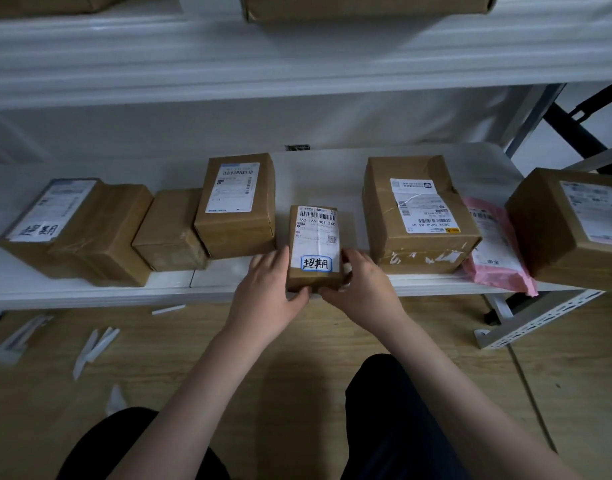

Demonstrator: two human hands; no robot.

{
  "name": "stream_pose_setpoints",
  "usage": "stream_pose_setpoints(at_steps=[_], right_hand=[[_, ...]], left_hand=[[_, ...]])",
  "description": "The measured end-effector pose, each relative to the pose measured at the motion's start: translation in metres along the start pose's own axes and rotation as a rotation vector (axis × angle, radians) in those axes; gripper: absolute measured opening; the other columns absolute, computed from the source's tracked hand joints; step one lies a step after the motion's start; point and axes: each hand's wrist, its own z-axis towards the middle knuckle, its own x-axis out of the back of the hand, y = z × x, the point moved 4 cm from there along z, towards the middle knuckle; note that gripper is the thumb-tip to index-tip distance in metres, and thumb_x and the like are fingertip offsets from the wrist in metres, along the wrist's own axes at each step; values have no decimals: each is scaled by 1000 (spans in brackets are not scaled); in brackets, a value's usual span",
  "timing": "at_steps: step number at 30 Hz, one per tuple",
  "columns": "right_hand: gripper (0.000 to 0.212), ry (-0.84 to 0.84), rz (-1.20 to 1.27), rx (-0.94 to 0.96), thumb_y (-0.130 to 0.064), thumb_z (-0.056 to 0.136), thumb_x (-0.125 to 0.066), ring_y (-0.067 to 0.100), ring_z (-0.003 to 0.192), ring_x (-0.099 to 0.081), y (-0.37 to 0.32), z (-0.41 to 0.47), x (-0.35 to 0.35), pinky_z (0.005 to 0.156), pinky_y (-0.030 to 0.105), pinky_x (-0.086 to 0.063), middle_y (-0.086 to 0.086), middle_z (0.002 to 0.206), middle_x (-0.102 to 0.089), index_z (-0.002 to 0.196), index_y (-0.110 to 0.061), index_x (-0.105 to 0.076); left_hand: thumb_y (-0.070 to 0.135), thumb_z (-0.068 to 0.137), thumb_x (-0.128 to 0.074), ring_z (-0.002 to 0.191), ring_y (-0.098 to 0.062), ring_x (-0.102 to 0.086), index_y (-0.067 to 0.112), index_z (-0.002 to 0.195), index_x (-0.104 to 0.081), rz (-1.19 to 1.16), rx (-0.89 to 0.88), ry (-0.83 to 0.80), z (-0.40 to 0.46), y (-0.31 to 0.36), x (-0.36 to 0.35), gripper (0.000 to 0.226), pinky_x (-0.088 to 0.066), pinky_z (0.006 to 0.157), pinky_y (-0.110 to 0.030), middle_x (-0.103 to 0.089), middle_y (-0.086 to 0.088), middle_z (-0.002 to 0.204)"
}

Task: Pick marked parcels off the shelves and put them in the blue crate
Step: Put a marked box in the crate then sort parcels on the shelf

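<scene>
A: Hands first. Left hand (269, 289)?

B: Fingers curled round the left side of the small marked parcel (315, 247), thumb under its near bottom edge. Gripping it.

A: Right hand (361, 284)?

B: Same on the other side: fingers wrap the parcel's right side, thumb at the near bottom edge, almost meeting the left thumb. Neither hand spread wide; both clamp the box between them.

A: Parcel orientation?

B: Long axis runs away from the person, label face up, barcode at the far end. The blue-outlined handwritten sticker (316, 264) sits at the near end, right between the two hands. Near end is at the shelf's front edge (228, 289); can't tell if it's lifted or resting.

A: Outward from the hands?

B: Just left of the left hand, a labelled brown box (237, 206), then a plain box (169, 230), then further left a box with handwritten marking (48, 226). Right of the right hand, a big taped box (418, 213), then a pink mailer (495, 251), then another box (571, 226).
</scene>
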Motion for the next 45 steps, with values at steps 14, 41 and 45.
stream_pose_setpoints(at_steps=[14, 41, 45], right_hand=[[74, 288, -25, 244, -30, 74, -81, 9, 90, -60, -44, -18, 55, 66, 33, -55, -9, 122, -53, 138, -19, -46], [74, 814, -3, -604, -52, 62, -73, 0, 92, -55, 35, -196, 255, 69, 10, -42, -21, 114, -44, 126, -31, -42], [73, 858, -48, -725, -51, 64, -74, 0, 91, -55, 25, -244, 310, 67, 15, -42, -21, 115, -45, 127, -29, -44]], left_hand=[[30, 82, -81, 129, -16, -49, 13, 148, -45, -234, -71, 288, -3, 28, 48, 77, -46, 97, -25, -57, 1, 139], [18, 53, -99, 104, -21, -62, 6, 129, -61, -508, -832, -233, 30, 311, 9, 86, -56, 85, -41, -60, 7, 113], [25, 61, -95, 111, -19, -60, 9, 135, -57, -550, -855, -396, 6, 381, 35, 84, -51, 97, -28, -58, 6, 120]])
